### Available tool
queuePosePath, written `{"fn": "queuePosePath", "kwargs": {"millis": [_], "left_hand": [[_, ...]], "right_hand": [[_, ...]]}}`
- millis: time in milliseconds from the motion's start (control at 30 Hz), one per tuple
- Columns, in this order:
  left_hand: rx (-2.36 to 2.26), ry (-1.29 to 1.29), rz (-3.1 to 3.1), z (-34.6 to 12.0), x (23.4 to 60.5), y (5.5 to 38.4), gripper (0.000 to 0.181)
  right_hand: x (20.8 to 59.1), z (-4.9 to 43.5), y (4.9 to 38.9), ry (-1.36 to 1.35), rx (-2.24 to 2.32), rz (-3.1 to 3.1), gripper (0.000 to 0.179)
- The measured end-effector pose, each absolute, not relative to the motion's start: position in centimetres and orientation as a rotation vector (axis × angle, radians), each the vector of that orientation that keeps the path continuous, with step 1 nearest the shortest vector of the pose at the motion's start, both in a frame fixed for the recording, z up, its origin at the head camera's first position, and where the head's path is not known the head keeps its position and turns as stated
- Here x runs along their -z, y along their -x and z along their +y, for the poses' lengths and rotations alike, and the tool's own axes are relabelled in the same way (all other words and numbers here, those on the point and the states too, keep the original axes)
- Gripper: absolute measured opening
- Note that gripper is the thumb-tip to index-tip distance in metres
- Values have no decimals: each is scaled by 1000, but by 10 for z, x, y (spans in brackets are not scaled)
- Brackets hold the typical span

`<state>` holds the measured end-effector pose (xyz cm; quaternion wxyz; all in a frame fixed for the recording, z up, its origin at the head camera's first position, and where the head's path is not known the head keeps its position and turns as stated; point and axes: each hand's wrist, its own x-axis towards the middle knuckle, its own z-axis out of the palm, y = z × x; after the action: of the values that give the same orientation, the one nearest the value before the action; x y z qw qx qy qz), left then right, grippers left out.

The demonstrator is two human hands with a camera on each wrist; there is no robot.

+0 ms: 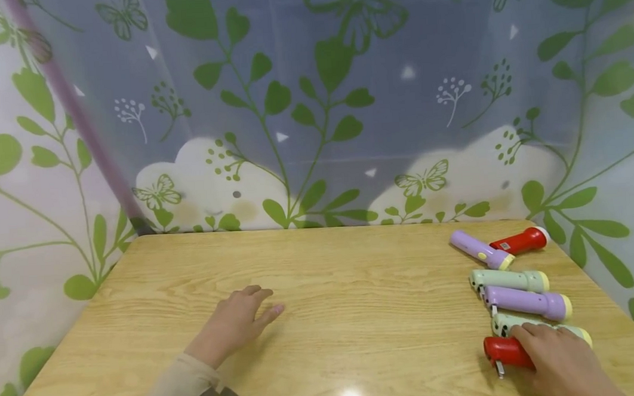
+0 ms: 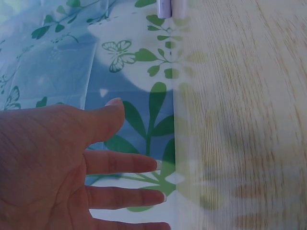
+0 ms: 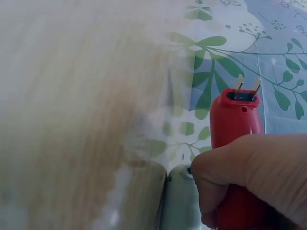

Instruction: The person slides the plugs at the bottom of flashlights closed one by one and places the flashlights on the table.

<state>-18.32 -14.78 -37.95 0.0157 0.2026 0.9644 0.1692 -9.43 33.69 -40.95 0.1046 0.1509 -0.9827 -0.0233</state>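
Curtained-off table nook — sheeting in a leaf, butterfly and cloud print stands behind the wood-grain tabletop and along both sides. Mauve strip slants down the left corner. Print reads homely, but can't tell home from studio — sheeting fills the background.

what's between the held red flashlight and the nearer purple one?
A pale green flashlight, partly hidden by the right hand, lies between the red flashlight and the purple flashlight. Head view shows it.
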Motion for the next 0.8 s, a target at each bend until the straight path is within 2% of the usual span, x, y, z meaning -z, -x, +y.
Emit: {"fn": "queuePosePath", "kwargs": {"millis": [233, 400, 800], "left_hand": [[-503, -635, 3005, -148, 379, 183, 52], [-503, -649, 3008, -149, 377, 182, 52], [-545, -683, 2991, -147, 375, 181, 49]], "right_hand": [[403, 336, 97, -498, 120, -2805, 43], [397, 337, 99, -561, 172, -2767, 50], [389, 330, 103, -604, 159, -2661, 44]]}}
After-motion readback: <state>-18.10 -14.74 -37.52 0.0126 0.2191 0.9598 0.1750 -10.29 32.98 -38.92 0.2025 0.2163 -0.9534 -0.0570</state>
